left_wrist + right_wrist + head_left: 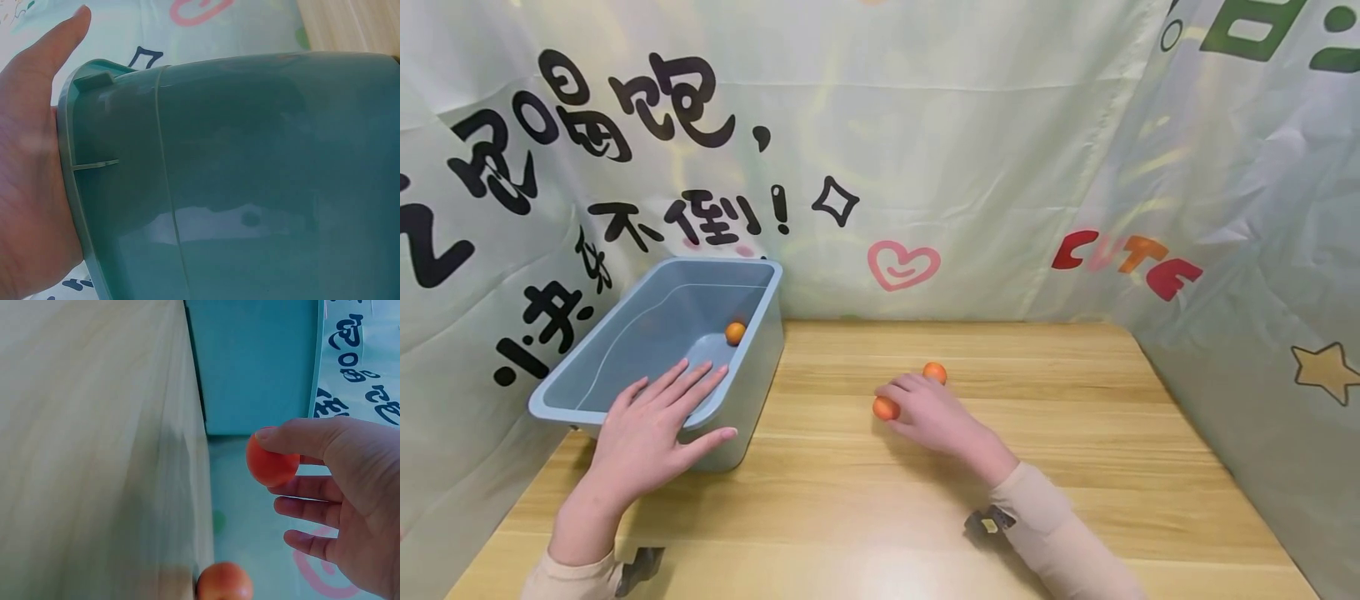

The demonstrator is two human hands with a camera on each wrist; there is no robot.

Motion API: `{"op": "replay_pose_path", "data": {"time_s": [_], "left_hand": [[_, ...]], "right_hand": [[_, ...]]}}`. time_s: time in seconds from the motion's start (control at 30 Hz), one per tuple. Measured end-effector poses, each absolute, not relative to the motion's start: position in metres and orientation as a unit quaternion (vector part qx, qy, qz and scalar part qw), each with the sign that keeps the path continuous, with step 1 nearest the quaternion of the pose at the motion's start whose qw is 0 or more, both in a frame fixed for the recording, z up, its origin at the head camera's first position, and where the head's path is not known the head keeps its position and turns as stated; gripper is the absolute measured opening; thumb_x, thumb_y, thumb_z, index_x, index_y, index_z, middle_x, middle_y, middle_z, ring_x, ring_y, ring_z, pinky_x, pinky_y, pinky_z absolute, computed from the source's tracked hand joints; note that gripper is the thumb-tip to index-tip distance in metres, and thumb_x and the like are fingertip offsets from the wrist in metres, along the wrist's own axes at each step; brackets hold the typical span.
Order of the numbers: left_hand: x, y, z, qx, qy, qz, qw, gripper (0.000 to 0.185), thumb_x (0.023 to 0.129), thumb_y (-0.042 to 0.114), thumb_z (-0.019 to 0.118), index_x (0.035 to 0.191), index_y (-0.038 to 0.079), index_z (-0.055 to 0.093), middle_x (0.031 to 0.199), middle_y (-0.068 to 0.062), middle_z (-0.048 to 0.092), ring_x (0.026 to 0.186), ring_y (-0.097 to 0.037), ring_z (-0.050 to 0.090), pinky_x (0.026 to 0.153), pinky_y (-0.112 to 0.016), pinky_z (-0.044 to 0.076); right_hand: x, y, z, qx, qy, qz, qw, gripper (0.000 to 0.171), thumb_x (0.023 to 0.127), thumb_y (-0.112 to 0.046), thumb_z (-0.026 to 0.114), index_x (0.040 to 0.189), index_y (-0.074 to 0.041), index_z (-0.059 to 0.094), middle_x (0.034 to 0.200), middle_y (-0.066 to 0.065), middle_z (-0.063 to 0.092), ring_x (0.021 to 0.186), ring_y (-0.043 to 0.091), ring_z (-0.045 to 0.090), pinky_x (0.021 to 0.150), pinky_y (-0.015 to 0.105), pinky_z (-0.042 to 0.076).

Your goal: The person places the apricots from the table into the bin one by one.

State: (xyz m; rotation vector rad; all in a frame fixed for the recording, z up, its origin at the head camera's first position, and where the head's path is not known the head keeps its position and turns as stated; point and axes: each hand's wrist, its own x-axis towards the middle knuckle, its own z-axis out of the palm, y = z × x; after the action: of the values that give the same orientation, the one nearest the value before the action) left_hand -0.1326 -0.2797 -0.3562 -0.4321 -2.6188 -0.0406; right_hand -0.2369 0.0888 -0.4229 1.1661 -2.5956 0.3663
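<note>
Left hand (643, 437) rests, fingers spread, on the blue bin (756, 379) — right hand (934, 415) pinches an orange ball (884, 408).

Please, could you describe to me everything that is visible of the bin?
The bin is blue-grey, looking teal up close, and seems to be smooth, slightly glossy plastic. It is oblong and open-topped, with rounded corners and a projecting rim; a small rib shows beneath it. It stands upright at the left of the table. One orange ball is inside, near the right wall. The left hand rests on its near rim.
</note>
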Motion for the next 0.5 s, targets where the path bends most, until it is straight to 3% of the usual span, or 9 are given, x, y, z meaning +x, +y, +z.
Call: {"op": "replay_pose_path", "data": {"time_s": [0.5], "left_hand": [[-0.132, -0.279, -0.356, -0.159, -0.957, -0.016, 0.243, 0.084, 0.073, 0.062, 0.072, 0.147, 0.035, 0.044, 0.141, -0.001, 0.058, 0.133, -0.030, 0.050, 0.100, -0.056, 0.035]], "right_hand": [[-0.237, 0.048, -0.399, 0.401, -0.898, 0.130, 0.125, 0.041, 0.087, -0.028, 0.072, 0.126, -0.018, 0.063, 0.120, 0.000, 0.065, 0.116, 0.020, 0.058, 0.095, 0.040, 0.049]]}}
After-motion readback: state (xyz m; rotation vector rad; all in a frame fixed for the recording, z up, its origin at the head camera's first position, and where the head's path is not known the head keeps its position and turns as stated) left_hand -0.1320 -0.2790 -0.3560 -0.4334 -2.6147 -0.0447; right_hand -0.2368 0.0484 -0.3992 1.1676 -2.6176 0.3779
